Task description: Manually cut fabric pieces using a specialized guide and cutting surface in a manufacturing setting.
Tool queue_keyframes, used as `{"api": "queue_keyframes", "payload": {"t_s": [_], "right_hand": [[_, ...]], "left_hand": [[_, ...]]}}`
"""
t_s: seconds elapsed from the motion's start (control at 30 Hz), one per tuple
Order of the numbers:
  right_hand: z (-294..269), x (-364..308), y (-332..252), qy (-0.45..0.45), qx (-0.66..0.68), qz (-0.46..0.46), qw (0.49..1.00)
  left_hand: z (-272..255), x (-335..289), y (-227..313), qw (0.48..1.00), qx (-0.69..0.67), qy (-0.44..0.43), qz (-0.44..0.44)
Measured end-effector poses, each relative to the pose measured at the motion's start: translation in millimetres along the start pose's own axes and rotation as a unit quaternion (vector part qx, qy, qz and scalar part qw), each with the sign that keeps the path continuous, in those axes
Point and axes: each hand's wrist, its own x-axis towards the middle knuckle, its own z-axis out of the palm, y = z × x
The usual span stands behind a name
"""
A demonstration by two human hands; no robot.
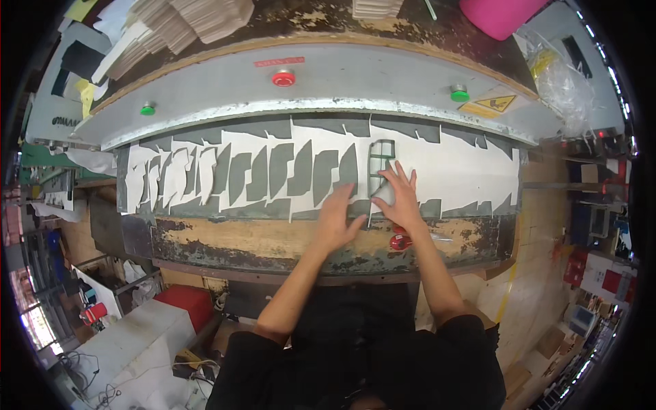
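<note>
A long white sheet [465, 167] lies on a dark grey bed, with shaped cut-outs along its left part that show dark grey. On the sheet, right of these openings, rests a dark green-edged cutting die [383, 149] with an open, divided frame. My right hand [400, 197] is at the die's lower right side, fingers spread, thumb near its bottom end. My left hand [336, 220] is low over the sheet's front edge, left of the die, thumb apart from the fingers; it holds nothing that I can see. Loose white cut pieces [179, 171] lie at the left end.
A grey machine beam [396, 78] spans behind the sheet, with a red push button [283, 78] and green buttons [459, 93]. Red-handled scissors [400, 240] lie on the worn front ledge [225, 238]. Stacked pale pieces [184, 24] and a pink container [502, 15] stand on top.
</note>
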Motion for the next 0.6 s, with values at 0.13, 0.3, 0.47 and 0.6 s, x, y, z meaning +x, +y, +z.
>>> {"api": "queue_keyframes", "payload": {"t_s": [0.13,0.3,0.47,0.6], "right_hand": [[9.5,3.4,6.1,-0.007,-0.004,-0.004,1.0],[17.1,4.0,6.0,0.019,-0.016,-0.022,0.999],[21.4,3.9,10.2,0.031,-0.042,-0.046,0.998],[19.7,1.8,11.2,0.011,-0.046,-0.041,0.998]], "left_hand": [[33.9,2.7,3.2,0.998,0.067,-0.017,0.007],[42.2,2.6,-2.4,0.997,0.077,-0.004,0.007],[43.1,4.2,-5.4,0.997,0.059,0.029,0.03],[40.6,3.4,-6.3,0.999,0.038,0.015,0.027]]}}
